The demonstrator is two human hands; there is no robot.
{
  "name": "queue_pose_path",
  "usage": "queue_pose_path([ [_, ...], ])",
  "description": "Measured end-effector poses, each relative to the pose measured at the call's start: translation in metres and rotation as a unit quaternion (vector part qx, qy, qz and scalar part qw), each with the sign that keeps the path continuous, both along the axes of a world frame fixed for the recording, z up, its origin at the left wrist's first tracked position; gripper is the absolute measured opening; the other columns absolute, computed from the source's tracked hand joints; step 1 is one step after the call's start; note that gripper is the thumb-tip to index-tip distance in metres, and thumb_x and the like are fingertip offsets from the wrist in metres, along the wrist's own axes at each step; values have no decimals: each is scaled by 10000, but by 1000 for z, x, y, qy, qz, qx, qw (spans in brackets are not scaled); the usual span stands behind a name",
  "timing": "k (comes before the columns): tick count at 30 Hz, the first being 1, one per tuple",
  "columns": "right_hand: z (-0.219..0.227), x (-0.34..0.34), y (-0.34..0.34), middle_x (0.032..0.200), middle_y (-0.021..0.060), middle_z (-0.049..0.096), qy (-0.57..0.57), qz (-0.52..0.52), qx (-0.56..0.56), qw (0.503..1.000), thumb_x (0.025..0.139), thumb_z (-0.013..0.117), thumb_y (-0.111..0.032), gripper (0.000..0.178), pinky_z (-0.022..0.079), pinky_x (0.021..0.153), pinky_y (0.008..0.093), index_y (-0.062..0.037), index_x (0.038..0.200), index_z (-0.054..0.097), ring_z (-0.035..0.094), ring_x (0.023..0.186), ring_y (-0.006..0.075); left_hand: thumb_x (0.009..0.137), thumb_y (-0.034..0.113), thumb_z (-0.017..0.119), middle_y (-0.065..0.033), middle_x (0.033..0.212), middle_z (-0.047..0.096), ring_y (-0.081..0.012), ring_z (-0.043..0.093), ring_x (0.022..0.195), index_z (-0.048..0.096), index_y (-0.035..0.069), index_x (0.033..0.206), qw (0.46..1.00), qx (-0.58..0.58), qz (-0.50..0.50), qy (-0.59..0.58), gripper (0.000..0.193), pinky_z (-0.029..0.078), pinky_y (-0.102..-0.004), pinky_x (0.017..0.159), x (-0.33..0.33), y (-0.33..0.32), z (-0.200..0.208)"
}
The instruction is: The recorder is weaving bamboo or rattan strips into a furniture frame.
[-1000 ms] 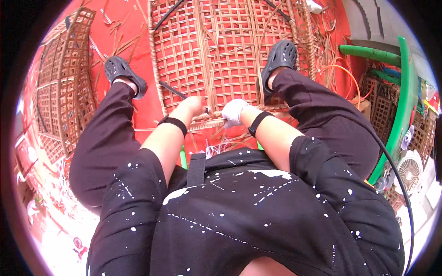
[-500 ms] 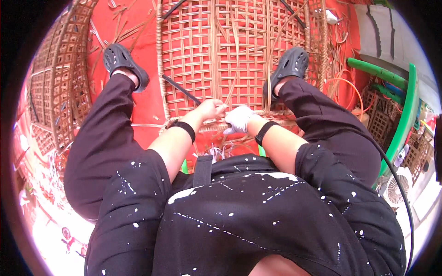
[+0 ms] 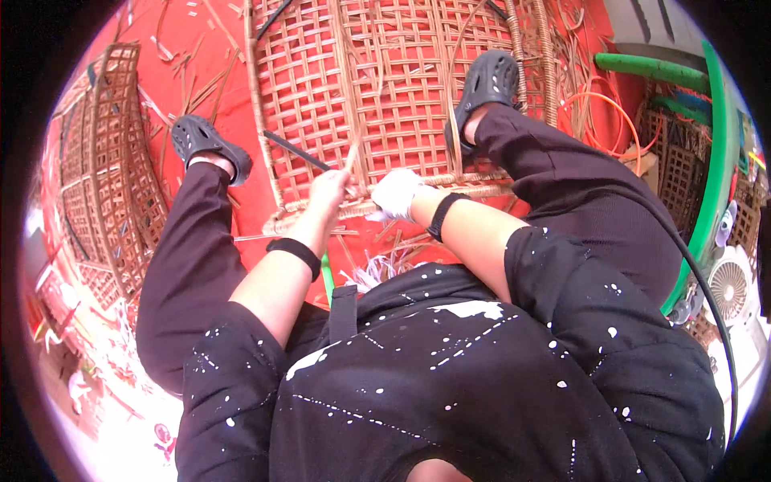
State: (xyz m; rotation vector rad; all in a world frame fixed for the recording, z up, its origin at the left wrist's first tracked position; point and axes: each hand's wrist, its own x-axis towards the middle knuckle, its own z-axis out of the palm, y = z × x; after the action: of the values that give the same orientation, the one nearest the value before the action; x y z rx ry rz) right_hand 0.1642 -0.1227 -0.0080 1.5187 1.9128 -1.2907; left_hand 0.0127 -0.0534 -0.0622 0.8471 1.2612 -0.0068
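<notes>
A woven rattan panel (image 3: pixel 301 104) with an open square lattice lies in front of me, its near rim (image 3: pixel 474 189) wrapped in cane. My left hand (image 3: pixel 328 193), bare, is closed on a thin cane strip (image 3: pixel 353 154) that sticks up from the fingers over the near edge. White-gloved, my right hand (image 3: pixel 395 194) is closed at the near rim just to the right of it, its fingertips partly hidden. Close to my left hand, a dark flat bar (image 3: pixel 297 151) runs across the panel's left side.
My feet in dark clogs (image 3: pixel 210 149) flank the panel, the right clog (image 3: pixel 486 84) against its lattice. Another woven piece (image 3: pixel 108 177) stands at the left. Loose cane scraps (image 3: pixel 205 92) litter the red floor covering. At the right are a green frame (image 3: pixel 707 185), an orange cord (image 3: pixel 618 104) and a white fan (image 3: pixel 729 287).
The view has shifted. My left hand has drawn away from the right, and the cane strip now stands up from its fingers. My right hand stays by the near rim.
</notes>
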Motion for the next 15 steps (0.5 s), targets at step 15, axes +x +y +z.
queue_pose_path([
  [15, -16, 0, 37, 886, 108, 658, 41, -33, 18, 998, 776, 540, -523, 481, 501, 723, 403, -76, 888, 677, 631, 841, 277, 878, 240, 535, -32, 754, 639, -109, 600, 708, 625, 35, 830, 981, 18, -193, 11, 229, 439, -238, 639, 2, 56, 2],
])
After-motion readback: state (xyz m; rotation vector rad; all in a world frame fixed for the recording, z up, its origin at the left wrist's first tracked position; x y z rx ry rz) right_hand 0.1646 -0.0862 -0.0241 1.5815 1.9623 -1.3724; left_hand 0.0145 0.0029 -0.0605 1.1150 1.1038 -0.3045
